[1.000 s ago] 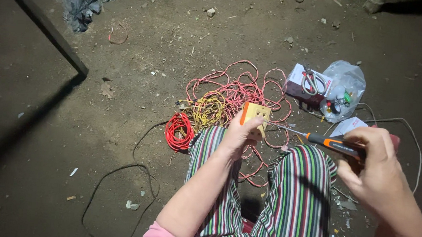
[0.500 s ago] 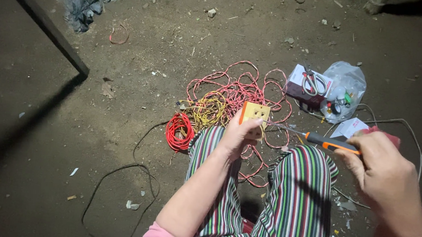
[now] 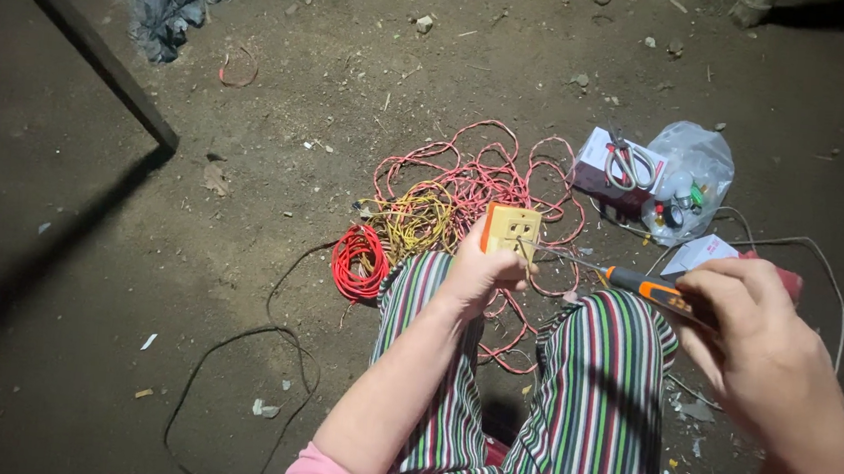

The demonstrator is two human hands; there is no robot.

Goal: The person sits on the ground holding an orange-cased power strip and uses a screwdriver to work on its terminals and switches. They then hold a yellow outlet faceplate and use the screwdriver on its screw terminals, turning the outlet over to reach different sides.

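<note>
My left hand (image 3: 479, 272) grips a small cream and orange socket box (image 3: 510, 230) above my striped left knee. In my right hand (image 3: 751, 328) is an orange-handled screwdriver (image 3: 639, 282), its thin shaft reaching left so the tip touches the socket box face. Behind the box lie tangled wires on the dirt: pink-red wire (image 3: 477, 176), a yellow bundle (image 3: 418, 222) and a red coil (image 3: 358, 260).
A small box with red-handled scissors (image 3: 628, 165) on it and a clear plastic bag of small parts (image 3: 692, 183) sit at the right. A black cable (image 3: 239, 393) loops on the ground at the left. A dark beam (image 3: 86, 45) crosses the upper left.
My right hand with the screwdriver has shifted slightly left and down, bringing the tip to the socket box. The left hand holds the box steady.
</note>
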